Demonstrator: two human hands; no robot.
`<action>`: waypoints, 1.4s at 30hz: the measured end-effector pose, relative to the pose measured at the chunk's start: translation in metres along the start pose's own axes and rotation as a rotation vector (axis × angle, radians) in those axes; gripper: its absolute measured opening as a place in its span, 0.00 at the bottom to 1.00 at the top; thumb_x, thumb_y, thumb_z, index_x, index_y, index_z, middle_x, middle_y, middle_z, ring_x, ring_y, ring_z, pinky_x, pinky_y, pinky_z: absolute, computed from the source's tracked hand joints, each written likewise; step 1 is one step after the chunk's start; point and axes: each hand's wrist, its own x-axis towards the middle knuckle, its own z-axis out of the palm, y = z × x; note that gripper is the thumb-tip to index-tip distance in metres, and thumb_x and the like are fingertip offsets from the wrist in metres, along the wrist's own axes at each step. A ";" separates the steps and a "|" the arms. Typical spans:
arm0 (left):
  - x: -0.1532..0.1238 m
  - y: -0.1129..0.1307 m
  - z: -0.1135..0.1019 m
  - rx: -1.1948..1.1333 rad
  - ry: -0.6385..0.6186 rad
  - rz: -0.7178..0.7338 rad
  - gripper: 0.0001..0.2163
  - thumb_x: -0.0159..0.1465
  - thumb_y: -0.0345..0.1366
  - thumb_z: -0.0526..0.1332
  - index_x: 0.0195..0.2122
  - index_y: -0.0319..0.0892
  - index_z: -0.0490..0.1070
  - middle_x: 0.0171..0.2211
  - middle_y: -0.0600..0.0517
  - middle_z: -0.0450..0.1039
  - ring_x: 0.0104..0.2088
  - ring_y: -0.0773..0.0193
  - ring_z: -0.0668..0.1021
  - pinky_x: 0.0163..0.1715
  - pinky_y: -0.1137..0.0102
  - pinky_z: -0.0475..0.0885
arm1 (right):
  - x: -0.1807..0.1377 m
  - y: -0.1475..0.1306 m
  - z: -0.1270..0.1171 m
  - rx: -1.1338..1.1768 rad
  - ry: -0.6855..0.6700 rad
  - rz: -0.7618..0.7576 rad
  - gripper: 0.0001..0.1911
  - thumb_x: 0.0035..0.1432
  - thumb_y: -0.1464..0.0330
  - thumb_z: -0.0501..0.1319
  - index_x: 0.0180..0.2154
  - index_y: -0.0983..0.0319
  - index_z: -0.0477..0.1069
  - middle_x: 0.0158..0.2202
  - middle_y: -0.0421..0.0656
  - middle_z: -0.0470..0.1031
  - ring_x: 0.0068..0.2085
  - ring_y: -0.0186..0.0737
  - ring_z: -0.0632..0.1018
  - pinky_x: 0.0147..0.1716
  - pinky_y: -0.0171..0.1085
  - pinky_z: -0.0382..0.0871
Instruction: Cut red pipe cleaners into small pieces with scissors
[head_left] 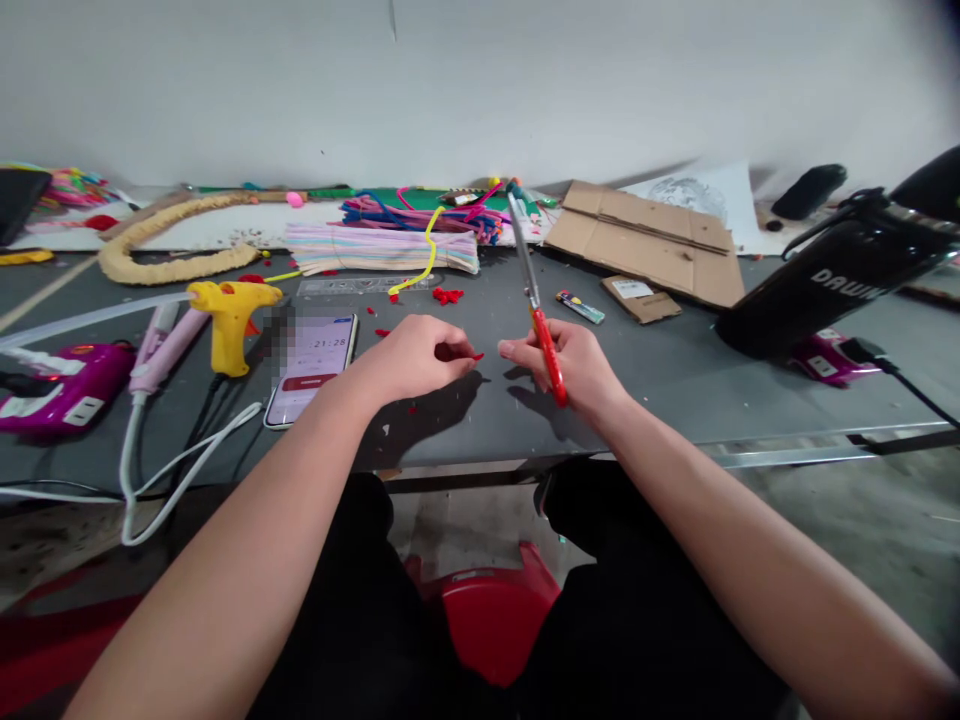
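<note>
Between thumb and fingertips, my left hand [420, 358] pinches a small red piece [478, 357], perhaps a bit of pipe cleaner, just above the table. Across from it, my right hand [574, 365] is wrapped round red-handled scissors [550, 360], their blades pointing up and away toward the wall. The right thumb points toward the red piece without touching it. Small red fuzzy scraps [448, 296] lie beyond my left hand. A yellow pipe cleaner [431, 255] curves across a bundle of pale pipe cleaners [382, 248] at the back.
On the left are a yellow glue gun [234, 320], a phone [315, 365], a pink heating tool [166, 345] and a purple power strip [71, 390] with cables. Cardboard [649, 240], a lighter [580, 306] and a black bottle [832, 270] stand or lie to the right.
</note>
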 end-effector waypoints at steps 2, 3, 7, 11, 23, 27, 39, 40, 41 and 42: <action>-0.001 0.004 0.003 0.009 -0.025 0.002 0.12 0.59 0.44 0.62 0.34 0.43 0.79 0.26 0.53 0.78 0.25 0.67 0.75 0.25 0.72 0.65 | 0.001 0.000 0.007 0.033 -0.049 0.011 0.25 0.40 0.52 0.73 0.30 0.61 0.67 0.20 0.36 0.68 0.20 0.28 0.63 0.18 0.32 0.53; -0.002 0.005 0.004 0.010 -0.035 0.002 0.12 0.59 0.45 0.61 0.33 0.43 0.79 0.25 0.53 0.77 0.24 0.68 0.74 0.24 0.72 0.64 | 0.002 0.000 0.010 0.045 -0.059 0.014 0.25 0.40 0.53 0.74 0.30 0.61 0.67 0.21 0.36 0.68 0.20 0.28 0.63 0.18 0.32 0.53; -0.002 0.004 0.004 -0.033 -0.042 0.013 0.13 0.60 0.46 0.62 0.35 0.42 0.79 0.26 0.53 0.78 0.24 0.68 0.73 0.24 0.72 0.64 | 0.004 0.000 0.016 0.046 -0.043 0.027 0.23 0.39 0.57 0.75 0.29 0.62 0.68 0.24 0.38 0.71 0.22 0.28 0.65 0.19 0.31 0.56; -0.001 0.003 0.005 -0.086 0.012 0.035 0.14 0.60 0.46 0.62 0.36 0.42 0.79 0.29 0.51 0.79 0.28 0.65 0.76 0.27 0.71 0.66 | 0.004 -0.002 0.014 0.037 -0.039 0.051 0.21 0.40 0.59 0.74 0.29 0.62 0.67 0.24 0.38 0.72 0.21 0.27 0.64 0.18 0.31 0.55; 0.009 -0.019 -0.004 -0.153 0.160 0.047 0.11 0.63 0.42 0.58 0.33 0.39 0.75 0.29 0.51 0.75 0.28 0.67 0.72 0.30 0.71 0.66 | 0.005 0.005 -0.005 -0.513 0.138 -0.188 0.21 0.49 0.50 0.65 0.26 0.60 0.63 0.24 0.38 0.68 0.25 0.31 0.62 0.24 0.34 0.53; 0.010 -0.038 -0.017 -0.109 0.190 0.027 0.11 0.63 0.41 0.57 0.33 0.40 0.75 0.28 0.51 0.75 0.27 0.67 0.72 0.30 0.71 0.66 | 0.002 0.010 -0.023 -0.845 0.111 -0.191 0.20 0.53 0.49 0.60 0.27 0.59 0.63 0.23 0.39 0.67 0.25 0.33 0.61 0.25 0.35 0.51; 0.009 -0.050 -0.025 -0.085 0.311 0.026 0.09 0.61 0.39 0.58 0.32 0.41 0.74 0.26 0.52 0.71 0.26 0.66 0.70 0.28 0.71 0.64 | -0.006 0.012 -0.028 -0.995 0.000 -0.238 0.22 0.53 0.49 0.59 0.22 0.59 0.58 0.20 0.38 0.63 0.24 0.33 0.58 0.25 0.36 0.48; 0.009 -0.049 -0.025 -0.088 0.306 0.029 0.09 0.61 0.39 0.58 0.32 0.41 0.74 0.26 0.52 0.71 0.27 0.66 0.70 0.28 0.71 0.64 | -0.005 0.012 -0.028 -0.996 -0.003 -0.239 0.22 0.53 0.50 0.59 0.22 0.59 0.59 0.20 0.38 0.63 0.24 0.33 0.58 0.25 0.36 0.48; 0.009 -0.049 -0.025 -0.090 0.300 0.033 0.09 0.61 0.39 0.57 0.32 0.41 0.74 0.26 0.52 0.71 0.27 0.66 0.70 0.29 0.71 0.64 | -0.005 0.012 -0.028 -0.998 -0.005 -0.238 0.21 0.53 0.51 0.60 0.22 0.59 0.59 0.20 0.38 0.63 0.24 0.34 0.58 0.25 0.36 0.48; 0.009 -0.049 -0.025 -0.091 0.295 0.036 0.09 0.61 0.39 0.57 0.32 0.41 0.74 0.26 0.52 0.71 0.27 0.66 0.70 0.29 0.71 0.64 | -0.005 0.012 -0.028 -0.999 -0.007 -0.237 0.21 0.53 0.51 0.60 0.22 0.59 0.59 0.20 0.38 0.63 0.24 0.34 0.59 0.25 0.36 0.48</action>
